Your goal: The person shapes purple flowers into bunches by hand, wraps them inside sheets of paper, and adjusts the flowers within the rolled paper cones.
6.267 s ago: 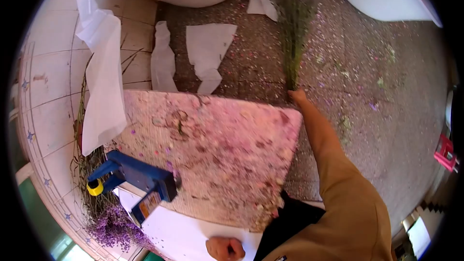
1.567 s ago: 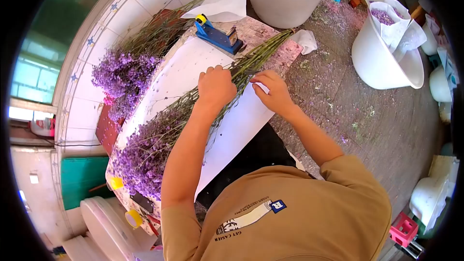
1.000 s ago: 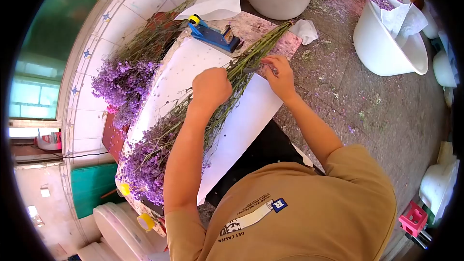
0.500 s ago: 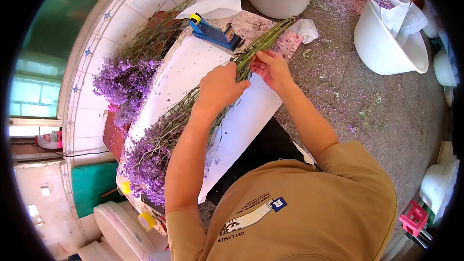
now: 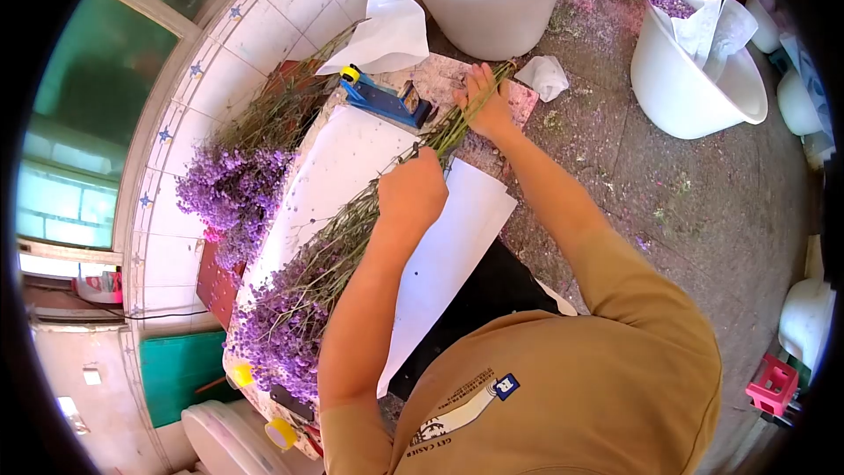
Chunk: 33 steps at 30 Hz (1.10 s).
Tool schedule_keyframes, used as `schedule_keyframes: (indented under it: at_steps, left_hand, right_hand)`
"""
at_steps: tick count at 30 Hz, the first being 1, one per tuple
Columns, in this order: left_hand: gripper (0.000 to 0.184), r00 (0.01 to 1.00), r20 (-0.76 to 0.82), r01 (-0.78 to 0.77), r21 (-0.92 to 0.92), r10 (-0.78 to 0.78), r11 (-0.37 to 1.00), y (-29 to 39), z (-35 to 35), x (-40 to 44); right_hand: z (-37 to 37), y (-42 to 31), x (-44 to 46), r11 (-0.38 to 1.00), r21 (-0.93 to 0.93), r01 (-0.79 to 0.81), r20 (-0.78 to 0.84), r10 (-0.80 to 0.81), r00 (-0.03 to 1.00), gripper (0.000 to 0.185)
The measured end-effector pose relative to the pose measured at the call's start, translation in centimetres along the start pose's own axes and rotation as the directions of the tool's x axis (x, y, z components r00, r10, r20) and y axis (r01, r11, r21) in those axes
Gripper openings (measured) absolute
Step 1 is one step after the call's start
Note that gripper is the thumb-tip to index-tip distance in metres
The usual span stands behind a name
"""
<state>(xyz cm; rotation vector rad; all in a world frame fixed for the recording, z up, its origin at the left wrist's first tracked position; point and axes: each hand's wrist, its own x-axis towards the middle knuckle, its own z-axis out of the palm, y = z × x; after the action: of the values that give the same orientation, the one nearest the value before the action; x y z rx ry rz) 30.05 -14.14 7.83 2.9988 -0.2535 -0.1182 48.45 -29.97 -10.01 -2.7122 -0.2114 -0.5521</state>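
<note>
A long bunch of purple flowers [image 5: 286, 334] lies slantwise over white paper [image 5: 453, 233], blossoms toward the lower left and green stems toward the upper right. My left hand [image 5: 413, 189] is closed round the middle of the stems. Farther up, near the stem ends, my right hand [image 5: 485, 105] is beside and partly under the stems, its fingers apart. Just beyond my left hand stands a blue tape dispenser [image 5: 384, 101]. A second purple bunch [image 5: 236, 185] rests along the wall side of the worktop.
A large white tub [image 5: 492, 13] stands behind the worktop. Another white tub [image 5: 690, 79] at the upper right holds paper-wrapped purple flowers [image 5: 673, 5]. Crumpled white paper [image 5: 543, 78] lies by the worktop corner. Rolls of yellow tape [image 5: 281, 433] sit at the near left. A pink stool [image 5: 774, 384] is far right.
My right hand has moved up along the stems toward their ends, and its fingers have spread. My left hand has closed into a fist round the stems. The view has shifted slightly.
</note>
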Motion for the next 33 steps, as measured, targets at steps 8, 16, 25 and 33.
schedule_keyframes:
  at_steps: [8,16,25,33]
  left_hand:
    - [0.011,0.996,-0.048,0.083,0.191,-0.075,0.978,-1.2,-9.4,-8.0]
    - [0.027,0.664,-0.639,-0.357,-0.728,-0.389,0.586,-16.6,-29.6,-28.5]
    - [0.011,-0.117,-0.800,-0.389,-0.508,-0.588,0.768,-29.3,-45.1,-65.2]
    - [0.021,-0.216,-0.967,0.112,-0.163,-0.136,0.980,-31.9,-49.1,-41.4]
  right_hand:
    - [0.4,0.7,0.1,0.996,-0.077,0.053,0.162,-0.040,0.986,0.064]
    - [4.8,4.3,1.9,0.913,-0.199,0.356,-0.079,-0.377,0.923,0.046]
    - [5.4,4.8,2.0,0.967,-0.207,0.146,0.094,-0.129,0.987,0.063]
    - [5.1,4.6,1.3,0.974,-0.168,0.155,0.024,-0.153,0.988,0.058]
